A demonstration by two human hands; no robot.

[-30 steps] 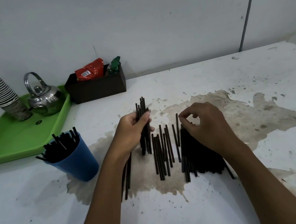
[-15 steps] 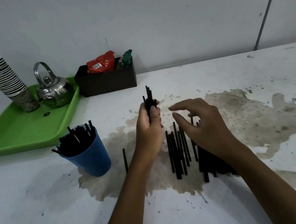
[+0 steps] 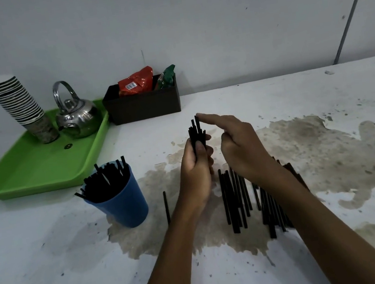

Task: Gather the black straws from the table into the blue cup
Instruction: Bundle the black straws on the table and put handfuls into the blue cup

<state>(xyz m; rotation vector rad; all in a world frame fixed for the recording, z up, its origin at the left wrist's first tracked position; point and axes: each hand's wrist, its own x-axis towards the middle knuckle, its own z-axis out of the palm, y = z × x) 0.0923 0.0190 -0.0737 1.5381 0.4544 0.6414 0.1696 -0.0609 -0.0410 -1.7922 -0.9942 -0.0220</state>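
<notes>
- Our left hand [image 3: 196, 172] is wrapped tight around a bundle of straws [image 3: 196, 132], thumb pressed on the near side, the bundle standing upright with its tops poking out above the fist.
- Our right hand [image 3: 238, 148] holds nothing: the forefinger is stretched out and touching the tallest straw tip, the other fingers loosely curled.
- We judge this to be the squaring-up step, tapping the uneven tops level before the bundle goes in.
- To do it well, we'd ease the left-hand squeeze just enough for the high straws to slide down, then press from straight above so none tilts out sideways.
- We'd firm up the fist again before the bundle travels anywhere.
- The blue cup [image 3: 124, 204] stands to the left of the bundle, near it, and is already packed with dark straws leaning in different directions.
- With the cup that crowded, we'd drop the bundle in ends-first and upright, aiming for a gap, so it doesn't catch on the leaning ones.
- One lone straw [image 3: 166, 207] lies between the cup and our left wrist.
- To the right of the cup, past the left hand, loose straws [image 3: 235, 201] lie in rows on the stained table [image 3: 328, 150], some under our right forearm.
- Plenty remains to gather, by our reckoning.
- Behind the cup sits a green tray [image 3: 30, 172], well apart from the action.
</notes>
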